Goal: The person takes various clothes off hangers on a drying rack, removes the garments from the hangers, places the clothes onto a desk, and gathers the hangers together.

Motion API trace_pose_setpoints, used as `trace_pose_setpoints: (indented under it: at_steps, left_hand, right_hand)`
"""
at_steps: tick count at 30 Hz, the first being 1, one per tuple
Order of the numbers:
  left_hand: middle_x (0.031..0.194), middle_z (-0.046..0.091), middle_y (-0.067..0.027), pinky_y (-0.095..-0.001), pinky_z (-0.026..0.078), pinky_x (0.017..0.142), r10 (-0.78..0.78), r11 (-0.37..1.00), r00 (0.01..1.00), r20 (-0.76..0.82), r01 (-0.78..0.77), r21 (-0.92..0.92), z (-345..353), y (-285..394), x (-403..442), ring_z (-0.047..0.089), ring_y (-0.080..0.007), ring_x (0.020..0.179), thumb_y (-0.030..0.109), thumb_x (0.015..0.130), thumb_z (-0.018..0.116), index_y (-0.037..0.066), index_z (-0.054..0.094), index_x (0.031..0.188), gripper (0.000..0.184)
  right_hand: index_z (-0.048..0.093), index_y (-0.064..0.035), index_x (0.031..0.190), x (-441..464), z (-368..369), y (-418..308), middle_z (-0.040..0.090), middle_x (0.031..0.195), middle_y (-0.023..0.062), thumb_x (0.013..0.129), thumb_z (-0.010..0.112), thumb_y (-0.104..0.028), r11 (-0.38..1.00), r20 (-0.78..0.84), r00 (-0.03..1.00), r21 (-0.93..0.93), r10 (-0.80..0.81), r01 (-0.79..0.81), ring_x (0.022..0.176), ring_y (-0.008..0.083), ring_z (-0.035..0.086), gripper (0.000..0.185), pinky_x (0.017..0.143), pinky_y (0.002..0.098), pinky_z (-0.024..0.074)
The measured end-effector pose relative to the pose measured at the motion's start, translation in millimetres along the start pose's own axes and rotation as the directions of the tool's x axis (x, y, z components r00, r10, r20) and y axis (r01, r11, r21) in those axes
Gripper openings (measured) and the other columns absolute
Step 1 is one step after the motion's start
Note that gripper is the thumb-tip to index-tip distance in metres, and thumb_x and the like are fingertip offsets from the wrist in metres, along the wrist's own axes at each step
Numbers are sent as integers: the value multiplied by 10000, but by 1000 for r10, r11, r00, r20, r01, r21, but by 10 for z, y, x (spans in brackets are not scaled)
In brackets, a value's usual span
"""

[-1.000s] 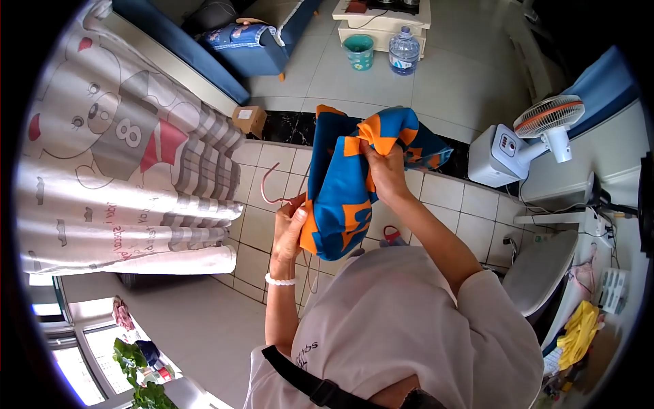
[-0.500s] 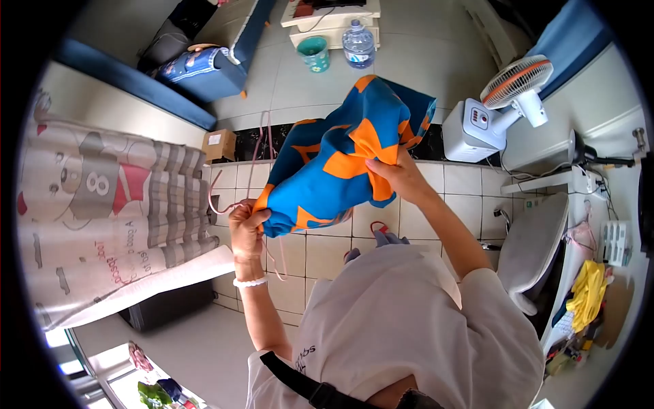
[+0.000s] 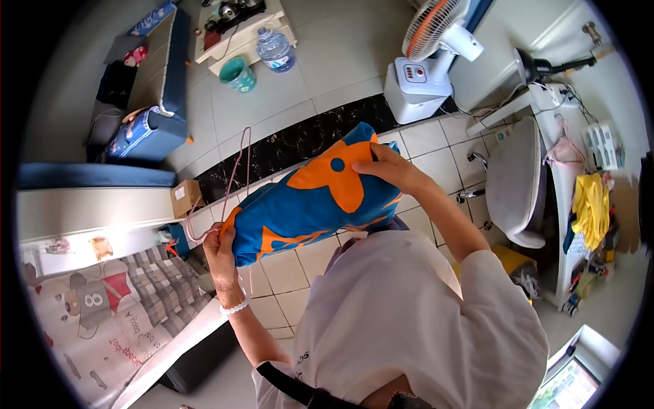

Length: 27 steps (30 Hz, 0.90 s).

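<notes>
A blue cloth with orange flower shapes (image 3: 320, 198) is stretched in a folded, roughly oblong bundle in front of my body. My left hand (image 3: 220, 255) is closed on its left end, thumb on top. From that same hand sticks out a thin pink loop (image 3: 240, 163), which looks like a clothes hanger. At the right end, my right hand (image 3: 395, 169) grips the cloth, thumb pressed on the orange flower and the other fingers mostly hidden. A white bracelet (image 3: 235, 306) circles my left wrist.
A bed with a printed cover (image 3: 102, 307) stands at the left, with a cardboard box (image 3: 185, 198) beyond. Ahead are a green bin (image 3: 238, 74), a water bottle (image 3: 275, 51) and a fan (image 3: 432, 34). A grey chair (image 3: 512, 184) and a cluttered desk (image 3: 562, 225) line the right.
The cloth has gone from loose and crumpled to a flatter, tauter bundle closer to my body. Both hands still hold it, the right now nearer its end. The view has turned to the right.
</notes>
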<state>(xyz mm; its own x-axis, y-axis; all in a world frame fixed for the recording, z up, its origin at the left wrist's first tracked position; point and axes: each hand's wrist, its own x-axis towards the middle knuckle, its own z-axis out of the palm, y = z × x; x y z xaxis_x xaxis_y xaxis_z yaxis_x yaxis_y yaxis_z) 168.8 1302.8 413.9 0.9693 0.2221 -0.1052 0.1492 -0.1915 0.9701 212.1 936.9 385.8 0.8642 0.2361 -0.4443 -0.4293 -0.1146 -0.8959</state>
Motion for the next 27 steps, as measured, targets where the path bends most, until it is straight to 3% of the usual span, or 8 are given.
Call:
trace_pose_setpoints:
  at_steps: [4, 6, 10, 13, 17, 20, 22, 27]
  left_hand:
    - [850, 625, -75, -239, 482, 674, -198, 932, 978, 60, 207, -297, 163, 47, 51, 585, -129, 738, 58, 826, 569, -38, 599, 947, 157]
    - [1076, 613, -157, -326, 493, 858, -209, 797, 897, 388, 386, -464, 157, -77, 72, 617, -243, 937, 125, 844, 554, -64, 510, 1172, 380]
    - [1133, 589, -170, -370, 486, 885, -245, 654, 816, 523, 538, -533, 670, 112, -266, 607, -269, 979, 163, 872, 531, -54, 479, 1209, 405]
    - [1094, 597, -113, -326, 493, 832, -106, 769, 724, 682, 494, -405, 1151, 290, -663, 603, -221, 969, 164, 879, 499, 7, 495, 1187, 345]
    - [699, 505, 33, -147, 282, 341, -103, 909, 633, 767, 373, -186, 1660, 670, -1277, 388, -15, 406, 133, 881, 489, 30, 504, 1092, 235]
    - [725, 518, 16, -146, 295, 352, -69, 938, 486, 871, 329, -109, 1793, 923, -1431, 398, -11, 411, 106, 883, 504, 40, 476, 1017, 152]
    - [767, 524, -11, -154, 298, 352, -52, 957, 464, 884, 277, -90, 1892, 1008, -1493, 396, -24, 406, 90, 872, 517, 19, 480, 1059, 204]
    - [726, 573, -107, -167, 197, 303, 216, 951, 574, 790, 61, -304, 2185, 1210, -1653, 312, -45, 329, 212, 949, 414, 27, 496, 930, 203]
  right_hand:
    - [447, 4, 1245, -302, 19, 259, 556, 1170, 142, 777, 670, -294, 968, -20, 1000, 249, -22, 26, 1070, 218, 534, 597, 948, 313, 401]
    - [360, 34, 1299, -622, 117, 383, 528, 1199, 158, 783, 665, -271, 957, 6, 997, 281, -76, 71, 1126, 246, 498, 673, 969, 316, 388]
    - [334, 18, 1323, -1235, 299, 564, 481, 1261, 146, 760, 688, -293, 957, 56, 992, 273, -115, 96, 1209, 235, 416, 734, 1039, 339, 301]
    - [271, 5, 1347, -1444, 443, 820, 452, 1280, 146, 733, 713, -322, 944, 18, 979, 270, -202, 189, 1216, 244, 397, 824, 1039, 347, 294]
    - [176, -12, 1369, -1920, 682, 581, 444, 1263, 142, 694, 771, -318, 959, -99, 959, 70, -266, 273, 1193, 245, 402, 951, 1019, 303, 312]
    - [122, -27, 1381, -2116, 747, 557, 465, 1237, 185, 660, 800, -239, 945, -311, 895, -39, -320, 325, 1128, 302, 476, 1012, 965, 331, 380]
    - [290, 13, 1251, -2228, 699, 441, 585, 979, 229, 662, 754, -157, 963, -493, 833, -42, -252, 267, 913, 346, 591, 768, 794, 368, 479]
    - [454, -9, 1116, -2587, -24, 425, 599, 841, 178, 717, 713, -167, 861, -635, 581, -377, -509, 343, 760, 270, 617, 502, 674, 353, 476]
